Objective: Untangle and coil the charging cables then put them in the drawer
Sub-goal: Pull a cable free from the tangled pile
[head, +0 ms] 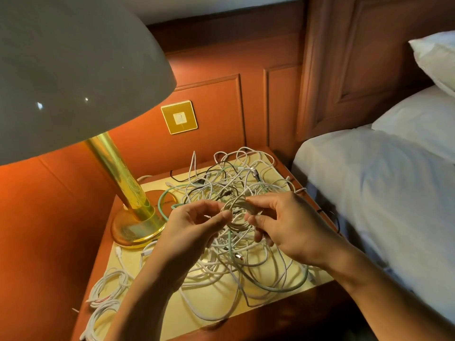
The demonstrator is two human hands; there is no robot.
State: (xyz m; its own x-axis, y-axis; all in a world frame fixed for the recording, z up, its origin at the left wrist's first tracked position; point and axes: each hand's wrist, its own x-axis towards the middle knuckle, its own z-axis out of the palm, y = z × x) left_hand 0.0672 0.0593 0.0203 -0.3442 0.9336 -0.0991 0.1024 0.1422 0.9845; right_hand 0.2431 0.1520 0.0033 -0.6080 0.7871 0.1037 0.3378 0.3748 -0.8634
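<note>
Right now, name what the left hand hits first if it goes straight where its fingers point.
The left hand would probably meet the small white cable coil pinched by the right hand; depth unclear.

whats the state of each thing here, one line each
grey dome-shaded brass table lamp, lit
loose pile of white, green and black charging cables, tangled on the cream nightstand top
small pale cable coil, partly wound, held above the pile
left hand, pinches the coil
right hand, pinches the coil
white cable bundles at front left corner, coiled, not in a drawer
gold wall switch plate, position unclear
</note>
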